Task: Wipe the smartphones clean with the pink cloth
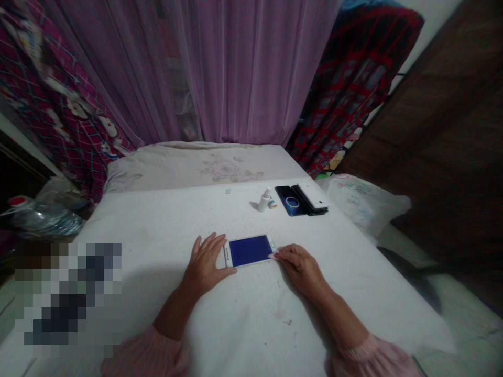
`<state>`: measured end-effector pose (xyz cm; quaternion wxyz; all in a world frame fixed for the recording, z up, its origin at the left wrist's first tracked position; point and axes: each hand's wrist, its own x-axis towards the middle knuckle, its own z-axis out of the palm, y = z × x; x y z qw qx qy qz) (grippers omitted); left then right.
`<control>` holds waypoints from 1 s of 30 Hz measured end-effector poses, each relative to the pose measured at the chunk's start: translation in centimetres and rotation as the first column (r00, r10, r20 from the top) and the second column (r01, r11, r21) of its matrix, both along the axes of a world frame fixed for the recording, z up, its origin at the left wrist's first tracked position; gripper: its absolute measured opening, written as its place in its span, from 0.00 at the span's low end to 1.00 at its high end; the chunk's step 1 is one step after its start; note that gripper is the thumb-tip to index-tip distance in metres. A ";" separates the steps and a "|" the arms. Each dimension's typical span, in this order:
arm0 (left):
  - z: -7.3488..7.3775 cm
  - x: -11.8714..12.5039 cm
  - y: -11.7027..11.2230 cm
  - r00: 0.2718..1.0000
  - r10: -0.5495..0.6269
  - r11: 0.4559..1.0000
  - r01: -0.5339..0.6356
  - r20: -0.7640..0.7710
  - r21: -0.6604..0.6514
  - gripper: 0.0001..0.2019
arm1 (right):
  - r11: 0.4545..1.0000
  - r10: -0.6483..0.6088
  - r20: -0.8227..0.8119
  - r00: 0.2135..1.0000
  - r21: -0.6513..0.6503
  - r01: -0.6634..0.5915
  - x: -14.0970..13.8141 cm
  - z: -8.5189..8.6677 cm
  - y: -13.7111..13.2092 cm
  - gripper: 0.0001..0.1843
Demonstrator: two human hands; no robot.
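A white smartphone (248,251) with a lit blue screen lies flat on the white table top (157,235), right in front of me. My left hand (206,264) curves around its left end, with the thumb along the near edge. My right hand (301,268) comes in from the right, its fingertips against the phone's right corner. Farther back stand a small white bottle (264,200) and a small cap (272,204). Beside them lie a dark phone (288,200) with a pale ring (292,202) on it and a white phone (313,195), partly on dark cases.
A pale flowered cushion (204,165) lies beyond the table, against a purple curtain (243,68). A white plastic bag (365,201) sits off the right edge, next to a dark wooden panel (432,131). A pixelated patch covers the lower left.
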<state>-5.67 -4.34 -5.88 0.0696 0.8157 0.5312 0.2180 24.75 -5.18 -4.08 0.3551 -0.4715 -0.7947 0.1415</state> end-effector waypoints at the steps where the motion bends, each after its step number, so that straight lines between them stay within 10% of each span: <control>1: 0.0 0.0 0.0 1.000 -0.002 1.000 0.002 -0.001 0.001 0.34 | 1.000 -0.030 -0.007 1.000 -0.007 0.030 0.1 -0.2 0.4 0.12; 12: 0.1 -0.1 0.2 1.000 -0.009 1.000 0.009 -0.011 -0.030 0.34 | 0.948 -0.236 0.086 0.968 -0.199 0.249 -2.5 0.6 6.3 0.13; 25: -0.3 -0.1 0.2 1.000 -0.011 1.000 0.010 -0.025 -0.026 0.34 | 0.979 0.094 0.349 0.933 -0.203 -0.023 -12.2 3.5 6.0 0.13; 30: -0.3 -0.1 0.1 1.000 -0.013 1.000 0.013 -0.018 -0.022 0.33 | 0.977 0.090 0.339 0.936 -0.212 -0.017 -10.6 3.6 5.9 0.12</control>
